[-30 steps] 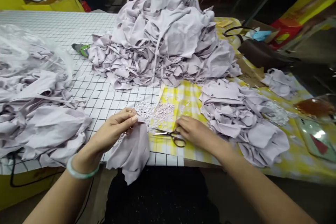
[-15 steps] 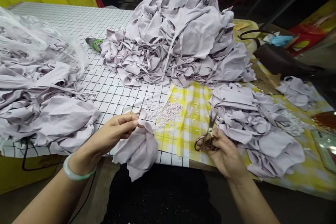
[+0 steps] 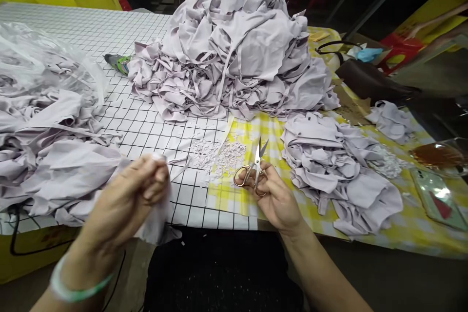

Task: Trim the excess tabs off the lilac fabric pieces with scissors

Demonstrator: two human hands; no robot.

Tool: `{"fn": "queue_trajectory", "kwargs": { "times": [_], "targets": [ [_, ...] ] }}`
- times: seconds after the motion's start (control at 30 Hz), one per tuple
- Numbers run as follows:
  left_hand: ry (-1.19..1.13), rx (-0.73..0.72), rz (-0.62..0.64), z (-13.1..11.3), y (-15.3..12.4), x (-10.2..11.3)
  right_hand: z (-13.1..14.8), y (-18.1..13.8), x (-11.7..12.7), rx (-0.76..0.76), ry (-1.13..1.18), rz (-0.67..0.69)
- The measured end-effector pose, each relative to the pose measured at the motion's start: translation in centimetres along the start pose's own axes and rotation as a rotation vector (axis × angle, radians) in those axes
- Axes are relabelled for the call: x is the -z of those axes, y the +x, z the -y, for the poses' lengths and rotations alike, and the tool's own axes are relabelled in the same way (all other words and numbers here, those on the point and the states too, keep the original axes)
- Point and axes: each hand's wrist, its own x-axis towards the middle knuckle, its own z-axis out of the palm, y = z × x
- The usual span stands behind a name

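Pinched in my left hand (image 3: 127, 200) is a pale lilac cloth piece (image 3: 156, 219), which hangs down at the table's front edge. A thin strip (image 3: 179, 168) of it trails to the right over the grid cloth. Motion blurs this hand and part of the fabric. My right hand (image 3: 274, 195) holds small scissors (image 3: 256, 165) by their handles, blades pointing up and a little apart. Just beyond and left of the scissors lies a scatter of tiny lilac clippings (image 3: 219, 156). A smaller heap of lilac pieces (image 3: 336, 170) is right of my right hand.
A large lilac fabric pile (image 3: 237, 53) rises at the back middle. On the left, more lilac fabric (image 3: 62, 165) spills from a clear plastic bag (image 3: 47, 53). A phone (image 3: 438, 200), sunglasses (image 3: 438, 156) and a dark bag (image 3: 373, 83) lie at the right.
My left hand has moved left and nearer to me, drawing the cloth piece along. The scissors in my right hand have shifted left and up. The view has turned slightly right.
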Motion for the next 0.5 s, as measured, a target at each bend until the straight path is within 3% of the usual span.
{"fn": "queue_trajectory", "kwargs": {
  "times": [0.13, 0.3, 0.5],
  "targets": [
    [-0.040, 0.130, 0.088, 5.3, 2.2, -2.2, -0.2, 0.7, -0.7, 0.026, -0.025, 0.022],
    [-0.086, 0.172, 0.128, 8.5, 4.4, -3.3, -1.5, 1.0, -1.1, 0.154, -0.268, -0.013],
    [-0.097, -0.017, 0.048, 10.8, 4.2, -4.9, -3.4, 0.8, -2.8, 0.229, -0.388, -0.016]
  ]
}}
